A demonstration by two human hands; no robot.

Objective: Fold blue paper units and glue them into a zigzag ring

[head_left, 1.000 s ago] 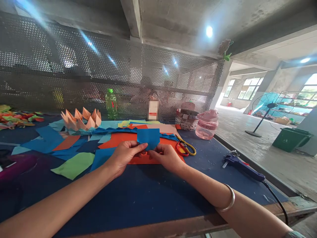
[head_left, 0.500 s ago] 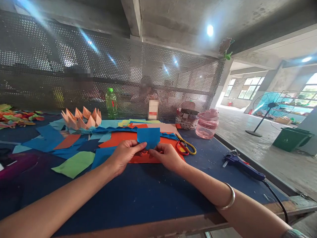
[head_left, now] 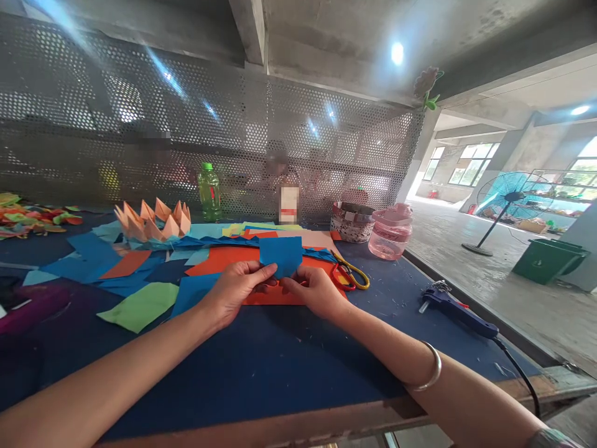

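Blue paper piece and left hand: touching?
Touching: the head view shows the left hand with its thumb on the lower edge of the blue paper piece.

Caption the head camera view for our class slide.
Left hand and right hand pinch a blue paper piece above orange paper, beside scissors on a blue table.

The left hand (head_left: 236, 292) and right hand (head_left: 314, 292) pinch inward, just apart. The left forearm (head_left: 125, 364) and right forearm (head_left: 387, 342) angle in from either side — wrists low.
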